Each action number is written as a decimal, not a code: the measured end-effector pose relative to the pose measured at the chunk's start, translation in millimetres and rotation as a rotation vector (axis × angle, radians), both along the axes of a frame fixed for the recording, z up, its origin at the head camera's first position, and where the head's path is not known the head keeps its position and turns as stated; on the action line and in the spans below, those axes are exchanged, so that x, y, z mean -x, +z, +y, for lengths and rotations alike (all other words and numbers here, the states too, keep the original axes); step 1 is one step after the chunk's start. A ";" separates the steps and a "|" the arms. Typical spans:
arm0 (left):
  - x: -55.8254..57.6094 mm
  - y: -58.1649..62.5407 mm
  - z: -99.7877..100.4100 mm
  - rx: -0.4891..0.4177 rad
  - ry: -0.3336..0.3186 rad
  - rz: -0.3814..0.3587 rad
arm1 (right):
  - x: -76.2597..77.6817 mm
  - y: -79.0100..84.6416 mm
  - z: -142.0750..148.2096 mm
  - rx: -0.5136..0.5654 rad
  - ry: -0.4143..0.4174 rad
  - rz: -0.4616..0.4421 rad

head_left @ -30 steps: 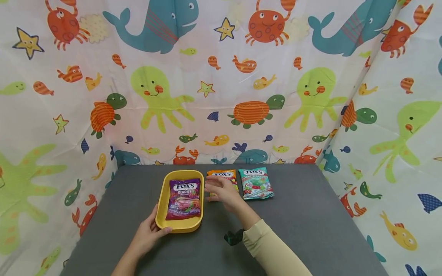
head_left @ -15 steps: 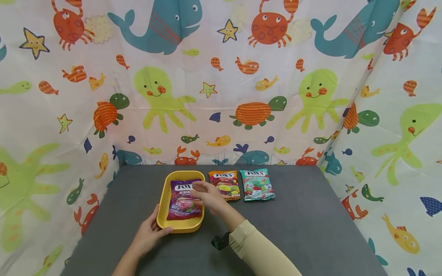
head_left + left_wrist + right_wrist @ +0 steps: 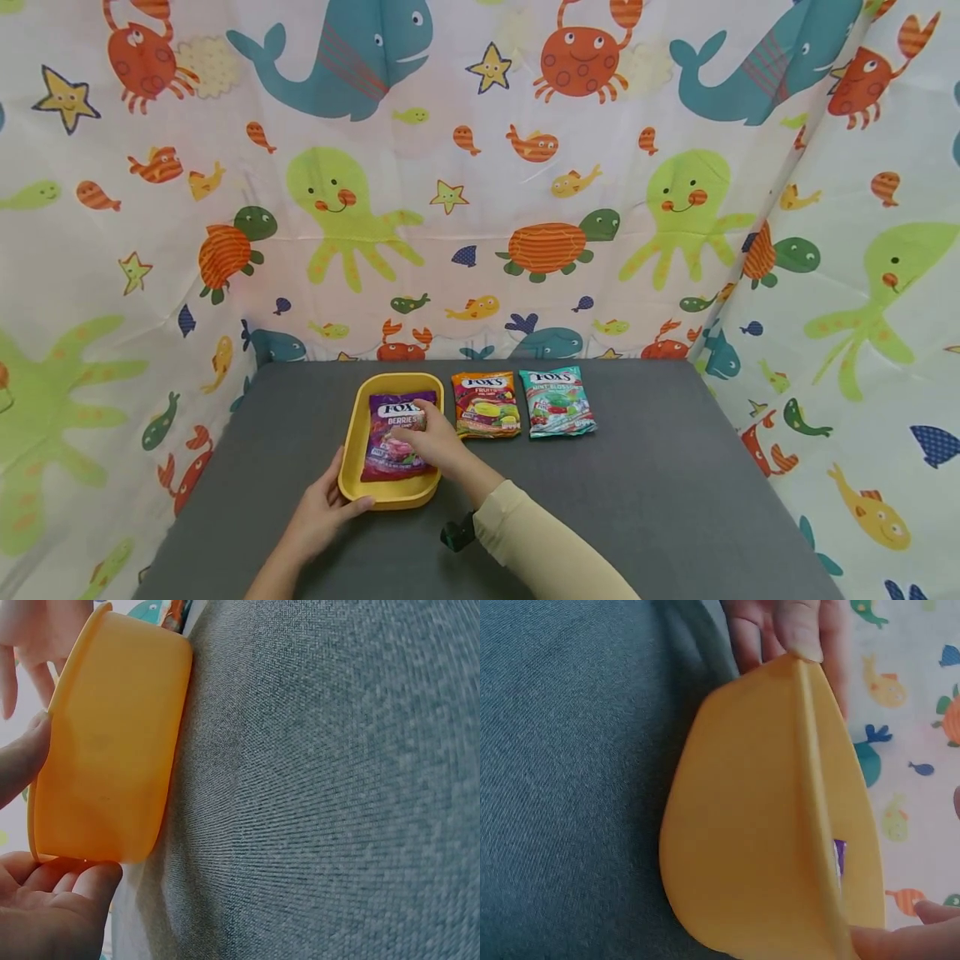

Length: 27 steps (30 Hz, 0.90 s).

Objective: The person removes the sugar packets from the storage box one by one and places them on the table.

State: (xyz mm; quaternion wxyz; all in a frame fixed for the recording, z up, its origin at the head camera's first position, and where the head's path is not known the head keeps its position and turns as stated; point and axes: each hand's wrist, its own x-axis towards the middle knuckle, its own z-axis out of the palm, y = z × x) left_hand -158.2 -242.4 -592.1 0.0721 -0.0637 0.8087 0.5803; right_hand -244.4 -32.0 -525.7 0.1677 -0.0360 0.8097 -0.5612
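Observation:
A yellow tub (image 3: 401, 503) with rounded corners stands on the grey table, a purple bag of Fox's Berries candy (image 3: 384, 460) lying inside. My left hand (image 3: 321, 510) grips the tub at its near left corner; in the left wrist view, the thumb lies at the rim and the fingers curl under the side of the tub (image 3: 112, 742). Above the purple bag, my right hand (image 3: 435, 442) reaches in over the tub's right rim with thumb and forefinger spread. In the right wrist view, a sliver of purple bag (image 3: 840, 856) shows past the rim.
Right of the tub lie an orange bag of Fox's Fruits candy (image 3: 486, 407) and a green bag of Fox's Mint Blossom candy (image 3: 557, 403). A white curtain (image 3: 480, 317) with sea animals surrounds the grey table (image 3: 660, 500) at the back and sides.
My right hand has moved left from over the orange bag to over the purple bag, and lower. The left hand and the tub stay in place.

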 end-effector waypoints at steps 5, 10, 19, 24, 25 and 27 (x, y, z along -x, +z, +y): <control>-0.2 -0.5 -0.2 0.009 0.007 0.001 | -0.5 -7.1 -9.5 -0.066 0.025 0.071; -0.8 -0.5 -0.5 0.013 0.004 0.003 | 0.3 -12.3 -17.5 -0.094 0.022 0.090; -1.8 0.8 0.9 0.029 0.008 0.015 | 1.9 -16.9 -26.9 -0.101 -0.096 0.047; -1.0 1.0 0.8 0.043 0.016 -0.001 | 3.5 -15.0 -30.0 -0.070 -0.202 -0.001; -1.0 1.1 0.9 0.040 0.016 -0.002 | 3.8 -14.7 -30.7 -0.072 -0.211 -0.008; -0.7 0.8 1.0 0.031 0.014 -0.003 | 4.6 -14.1 -32.4 -0.082 -0.219 -0.032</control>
